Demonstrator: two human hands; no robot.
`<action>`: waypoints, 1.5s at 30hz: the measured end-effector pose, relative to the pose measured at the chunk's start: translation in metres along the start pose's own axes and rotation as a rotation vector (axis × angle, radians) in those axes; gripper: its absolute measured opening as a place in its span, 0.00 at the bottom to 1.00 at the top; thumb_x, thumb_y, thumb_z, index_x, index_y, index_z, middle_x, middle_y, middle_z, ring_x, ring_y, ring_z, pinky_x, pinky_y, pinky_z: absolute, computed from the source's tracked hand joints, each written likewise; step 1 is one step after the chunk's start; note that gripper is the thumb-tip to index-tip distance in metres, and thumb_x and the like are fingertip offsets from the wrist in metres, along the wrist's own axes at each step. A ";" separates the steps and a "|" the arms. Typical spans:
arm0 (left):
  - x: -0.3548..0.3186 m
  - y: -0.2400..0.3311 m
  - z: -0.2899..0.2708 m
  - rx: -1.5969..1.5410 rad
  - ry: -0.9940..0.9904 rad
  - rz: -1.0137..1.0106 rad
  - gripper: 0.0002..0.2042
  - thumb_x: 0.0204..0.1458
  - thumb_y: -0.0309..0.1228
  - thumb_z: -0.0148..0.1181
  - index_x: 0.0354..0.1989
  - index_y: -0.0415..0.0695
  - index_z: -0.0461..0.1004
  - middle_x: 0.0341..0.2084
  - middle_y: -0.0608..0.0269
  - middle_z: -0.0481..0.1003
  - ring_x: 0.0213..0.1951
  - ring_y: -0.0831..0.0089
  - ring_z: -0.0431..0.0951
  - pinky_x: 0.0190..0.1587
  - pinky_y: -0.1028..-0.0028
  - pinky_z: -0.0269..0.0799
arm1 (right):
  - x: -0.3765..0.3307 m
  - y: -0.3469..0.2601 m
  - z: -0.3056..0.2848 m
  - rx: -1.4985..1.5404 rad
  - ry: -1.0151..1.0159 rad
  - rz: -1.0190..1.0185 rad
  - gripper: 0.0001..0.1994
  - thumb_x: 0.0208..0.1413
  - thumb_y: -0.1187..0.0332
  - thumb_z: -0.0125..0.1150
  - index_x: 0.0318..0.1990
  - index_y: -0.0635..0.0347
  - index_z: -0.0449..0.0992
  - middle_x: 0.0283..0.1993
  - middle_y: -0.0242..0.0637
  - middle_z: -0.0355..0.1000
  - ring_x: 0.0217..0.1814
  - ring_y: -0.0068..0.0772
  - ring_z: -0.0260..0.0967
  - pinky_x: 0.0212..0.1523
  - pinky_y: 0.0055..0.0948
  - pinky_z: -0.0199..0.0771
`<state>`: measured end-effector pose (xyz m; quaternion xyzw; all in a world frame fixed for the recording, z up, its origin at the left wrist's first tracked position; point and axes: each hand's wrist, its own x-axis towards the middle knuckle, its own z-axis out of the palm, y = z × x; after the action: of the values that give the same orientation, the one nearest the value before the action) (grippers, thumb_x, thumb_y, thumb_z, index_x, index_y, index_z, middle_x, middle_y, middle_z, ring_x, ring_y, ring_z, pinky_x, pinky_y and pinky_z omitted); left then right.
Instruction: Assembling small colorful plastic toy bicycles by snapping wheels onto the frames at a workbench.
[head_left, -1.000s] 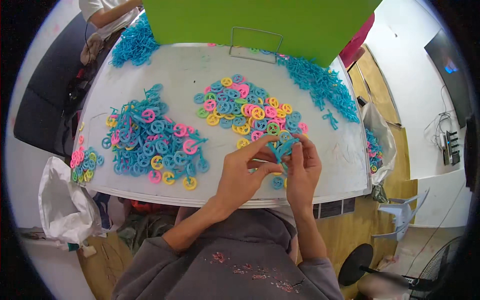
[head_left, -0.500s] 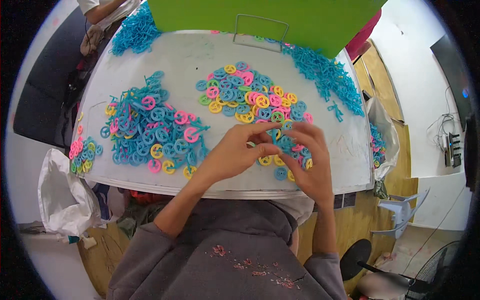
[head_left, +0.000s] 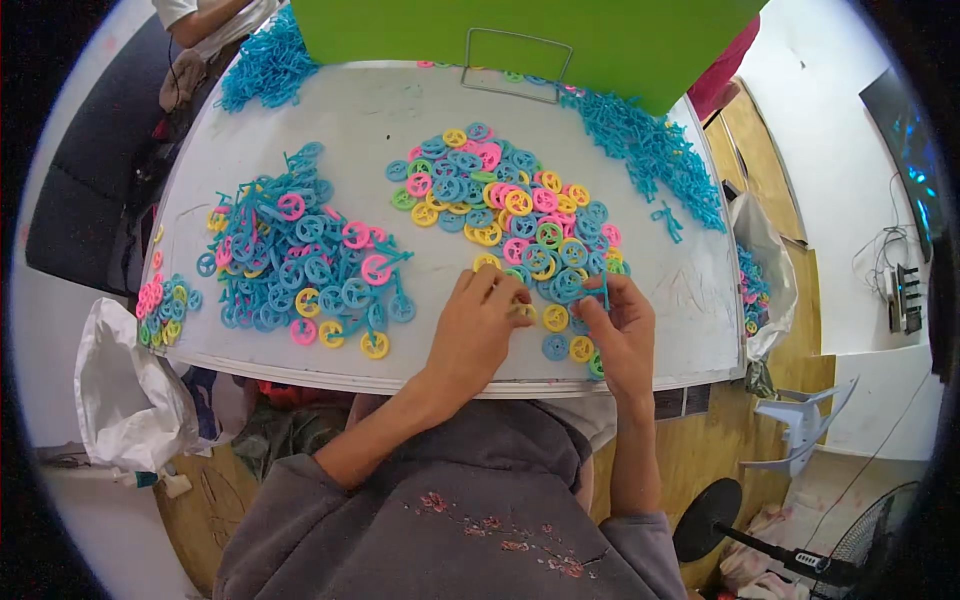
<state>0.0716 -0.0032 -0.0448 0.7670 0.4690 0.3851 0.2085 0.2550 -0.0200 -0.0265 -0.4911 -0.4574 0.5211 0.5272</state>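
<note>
left hand (head_left: pixel 480 330) flat over a yellow ring (head_left: pixel 522 312), fingers curled on it, near edge of worktop (head_left: pixel 400 110). right hand (head_left: pixel 620 335) pinching a blue stick (head_left: pixel 604 290) upright, just right of the ring. mixed ring pile (head_left: pixel 500 210) just beyond. best done: keep ring pinned flat, line stick tip over hub, press straight down, avoid nudging loose rings.
</note>
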 end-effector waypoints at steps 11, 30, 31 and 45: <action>0.003 0.006 -0.019 -0.843 -0.069 -0.500 0.08 0.52 0.28 0.63 0.35 0.39 0.72 0.31 0.66 0.76 0.35 0.81 0.75 0.34 0.79 0.70 | -0.005 0.004 0.022 -0.121 0.054 -0.008 0.09 0.51 0.79 0.63 0.40 0.65 0.73 0.37 0.33 0.74 0.38 0.21 0.70 0.41 0.22 0.72; 0.003 0.001 -0.010 -0.763 0.014 -0.381 0.03 0.55 0.21 0.55 0.37 0.37 0.69 0.32 0.63 0.74 0.35 0.78 0.74 0.39 0.77 0.71 | -0.006 0.007 0.042 -0.122 0.061 -0.015 0.05 0.55 0.75 0.61 0.37 0.66 0.72 0.34 0.36 0.75 0.33 0.20 0.72 0.36 0.19 0.71; 0.004 0.001 -0.010 -0.769 0.004 -0.361 0.05 0.56 0.22 0.55 0.39 0.37 0.71 0.32 0.63 0.74 0.35 0.78 0.74 0.40 0.76 0.72 | -0.007 0.004 0.044 -0.116 0.098 -0.019 0.05 0.56 0.75 0.60 0.37 0.66 0.72 0.33 0.35 0.75 0.33 0.20 0.72 0.36 0.19 0.71; 0.007 0.003 -0.019 -0.707 0.050 -0.370 0.10 0.56 0.24 0.55 0.46 0.39 0.75 0.29 0.63 0.76 0.33 0.79 0.74 0.37 0.78 0.70 | 0.001 -0.003 0.043 -0.297 0.174 -0.243 0.14 0.48 0.81 0.64 0.44 0.65 0.74 0.35 0.34 0.72 0.37 0.25 0.73 0.40 0.23 0.73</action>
<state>0.0606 0.0011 -0.0283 0.5410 0.4426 0.4972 0.5140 0.2126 -0.0173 -0.0190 -0.5479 -0.5376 0.3362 0.5456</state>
